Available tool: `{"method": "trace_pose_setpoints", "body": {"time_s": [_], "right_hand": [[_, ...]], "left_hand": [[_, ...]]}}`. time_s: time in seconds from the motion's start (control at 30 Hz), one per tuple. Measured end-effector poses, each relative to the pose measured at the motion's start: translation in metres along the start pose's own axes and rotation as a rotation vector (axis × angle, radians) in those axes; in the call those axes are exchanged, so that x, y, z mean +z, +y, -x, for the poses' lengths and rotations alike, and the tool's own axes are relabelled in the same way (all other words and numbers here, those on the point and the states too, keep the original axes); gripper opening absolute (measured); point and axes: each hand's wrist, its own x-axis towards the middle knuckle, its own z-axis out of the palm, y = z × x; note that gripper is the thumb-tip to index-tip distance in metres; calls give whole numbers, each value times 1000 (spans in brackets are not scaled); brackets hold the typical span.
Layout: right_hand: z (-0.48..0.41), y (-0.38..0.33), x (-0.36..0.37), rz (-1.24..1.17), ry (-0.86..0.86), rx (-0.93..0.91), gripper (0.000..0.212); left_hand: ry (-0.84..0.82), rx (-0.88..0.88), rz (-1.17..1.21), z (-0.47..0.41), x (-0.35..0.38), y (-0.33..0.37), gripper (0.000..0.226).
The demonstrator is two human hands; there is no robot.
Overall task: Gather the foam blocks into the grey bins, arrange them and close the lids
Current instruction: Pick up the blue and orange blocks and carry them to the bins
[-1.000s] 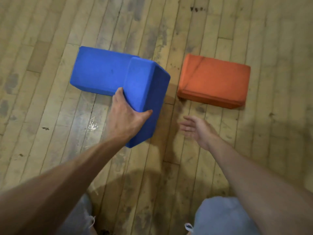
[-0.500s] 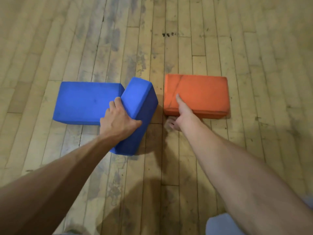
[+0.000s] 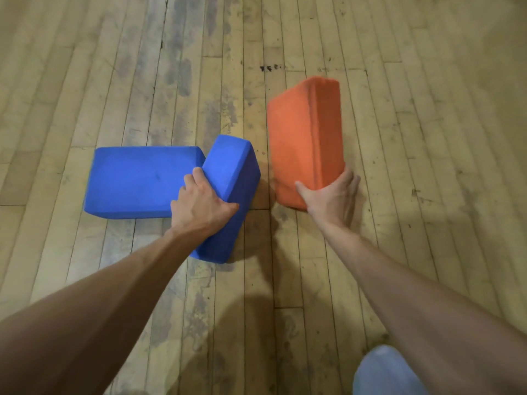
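Orange foam block (image 3: 305, 138) is tipped up on end and motion-blurred. R hand (image 3: 330, 195) is clamped round its near end, thumb on one face, fingers on the other, prob to lift it. L hand (image 3: 199, 203) grips the tilted blue block (image 3: 228, 166), which leans on a 2nd blue block (image 3: 137, 181) lying flat on the wood floor (image 3: 85, 67). One block per hand = fewer trips, I'd guess. Grey bins not in frame.

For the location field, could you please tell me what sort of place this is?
Likely a gym or yoga studio: scuffed wooden strip floor, two blue foam blocks and an orange foam block.
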Motion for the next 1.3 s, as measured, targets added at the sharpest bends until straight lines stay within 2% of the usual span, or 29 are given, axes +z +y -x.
{"method": "trace_pose_setpoints", "body": {"time_s": [0.07, 0.13, 0.3, 0.4, 0.63, 0.73, 0.83, 1.07, 1.3], "right_hand": [[13, 5, -11, 124, 13, -127, 101], [26, 6, -29, 265, -48, -182, 98], [81, -31, -117, 470, -223, -130, 90], [117, -92, -191, 551, -336, -162, 92], [211, -301, -378, 725, -426, -478, 85], [251, -377, -440, 749, -482, -637, 87], [286, -432, -477, 723, -537, -728, 92], [370, -497, -488, 701, -770, -1131, 82], [514, -507, -511, 649, -1043, -1774, 83]], "left_hand": [[-8, -2, 27, 3, -2, 0, 82], [-1, -33, 34, 13, -13, -2, 85], [-48, -197, 72, 76, -99, -2, 76], [-95, -267, 97, 125, -192, 2, 77], [-120, -353, 6, 250, -476, 8, 77], [-92, -357, -41, 311, -582, 1, 80], [-7, -474, -13, 370, -651, -7, 81], [271, -945, 239, 516, -683, -20, 84], [411, -1461, 399, 710, -654, 0, 87]]}}
